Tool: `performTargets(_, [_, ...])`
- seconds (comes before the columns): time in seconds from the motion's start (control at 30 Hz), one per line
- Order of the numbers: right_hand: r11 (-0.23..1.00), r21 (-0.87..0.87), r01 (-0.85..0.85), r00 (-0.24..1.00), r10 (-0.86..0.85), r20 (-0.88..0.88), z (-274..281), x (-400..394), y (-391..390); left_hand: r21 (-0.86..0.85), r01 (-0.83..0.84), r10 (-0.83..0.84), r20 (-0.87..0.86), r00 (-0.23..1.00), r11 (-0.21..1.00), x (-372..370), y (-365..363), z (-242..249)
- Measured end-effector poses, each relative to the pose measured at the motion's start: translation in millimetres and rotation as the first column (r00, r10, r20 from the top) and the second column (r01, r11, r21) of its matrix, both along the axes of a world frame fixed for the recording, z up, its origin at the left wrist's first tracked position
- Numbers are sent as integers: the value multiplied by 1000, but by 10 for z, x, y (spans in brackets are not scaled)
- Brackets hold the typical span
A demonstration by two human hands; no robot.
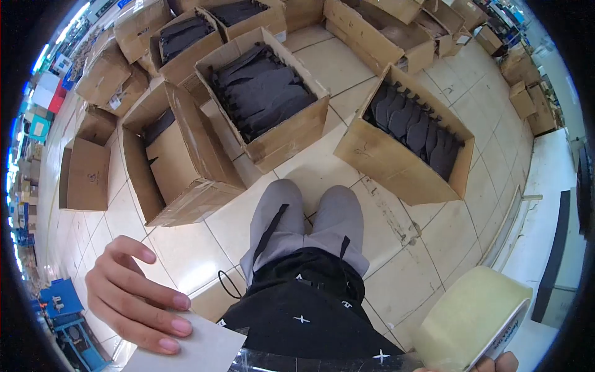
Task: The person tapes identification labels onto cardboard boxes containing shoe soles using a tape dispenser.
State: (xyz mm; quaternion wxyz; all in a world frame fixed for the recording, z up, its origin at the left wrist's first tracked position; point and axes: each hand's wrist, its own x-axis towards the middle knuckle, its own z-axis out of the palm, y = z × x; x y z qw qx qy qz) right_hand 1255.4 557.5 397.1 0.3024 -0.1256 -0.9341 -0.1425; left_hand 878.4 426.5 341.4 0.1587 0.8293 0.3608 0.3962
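Observation:
My left hand (139,297) is at the lower left, its fingertips pressed on a white sheet or card (186,347); the thumb side of the grip is partly hidden. At the lower right, my right hand (496,363) shows only some fingertips, under a large roll of pale yellow tape (474,316). A clear strip of tape (310,363) stretches along the bottom edge between the roll and the white sheet. Ahead on the floor stand an open box of dark flat pieces (266,93) and another box (396,164) with similar pieces in rows.
A tall open carton (204,192) with a cardboard flap stands left of the legs, beside a smaller box (87,180). More cartons (372,37) line the back. Blue bins (62,297) are at the lower left. A white ledge (551,161) runs along the right.

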Motion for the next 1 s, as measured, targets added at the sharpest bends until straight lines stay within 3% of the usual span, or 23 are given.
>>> performTargets(0.1, [992,-44,119,993,-118,26,20,7,-81,-128,34,-40,-45,998,991,-63,-39,99])
performTargets(0.2, [996,-34,84,990,-88,-112,-86,19,-36,-386,119,-50,185,982,915,-87,179,-9])
performTargets(0.27, [992,-82,-97,991,104,88,-51,8,113,-362,53,78,339,937,931,155,450,-206])
performTargets(0.33, [986,51,-159,947,138,289,-82,-19,284,-528,-12,368,574,731,849,155,719,-816])
performTargets(0.37, [972,106,-208,912,153,381,-87,-31,371,-661,-90,512,481,711,745,239,924,-883])
performTargets(0.4, [958,83,-274,857,205,472,-90,-49,462,-703,-97,554,460,693,704,279,1040,-995])
performTargets(0.47, [987,-96,-130,905,158,396,-39,33,414,-691,-107,504,402,765,715,239,1058,-912])
performTargets(0.5, [978,-198,-60,920,132,370,-1,81,397,-545,-3,334,510,792,839,228,1026,-837])
performTargets(0.57, [992,-47,-120,943,128,308,55,215,377,-287,225,-17,582,813,931,187,938,-694])
performTargets(0.63, [977,45,-206,941,186,283,117,354,380,-293,425,-287,413,864,856,-14,960,-407])
performTargets(0.67, [982,96,-162,971,141,194,77,383,307,-314,479,-363,362,859,820,-48,909,-269])
performTargets(0.73, [985,161,-64,998,63,10,-107,439,105,-301,377,-282,314,906,876,25,778,-106])
performTargets(0.77, [937,290,195,959,-119,-258,-316,345,7,-277,359,-270,313,911,891,34,732,-87])
performTargets(0.83, [945,313,96,993,-69,-98,-268,532,-65,-235,310,-232,307,923,921,34,614,-56])
performTargets(0.93, [976,199,89,989,-111,102,-109,660,-225,-232,259,-189,287,939,938,88,538,-4])
performTargets(1.0, [981,178,71,990,-92,112,-82,656,-196,-272,247,-176,258,950,930,74,482,58])
